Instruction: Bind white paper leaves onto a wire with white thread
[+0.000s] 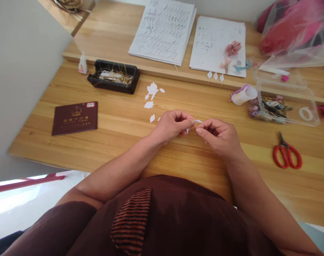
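Both my hands meet above the table, fingertips close together. My left hand point(171, 126) pinches a small white leaf-shaped piece point(188, 131), whose tip shows below the fingers. Another bit of white leaf-shaped piece point(198, 121) shows at the fingertips of my right hand point(220, 137), which is also closed in a pinch. Between the two hands runs a thin golden wire point(195, 125), hard to make out. Fingers hide most of what they hold. Loose white cut-out leaves point(152, 89) lie beyond my left hand, with a single leaf point(152, 118) nearer to it.
Red-handled scissors point(287, 156) lie at the right. Behind are a clear box point(303, 110) of trinkets, a white roll point(244, 94), and sheets of paper point(162, 32). A black tray point(116, 85), glue bottle point(82, 64) and maroon booklet point(74, 119) sit at the left.
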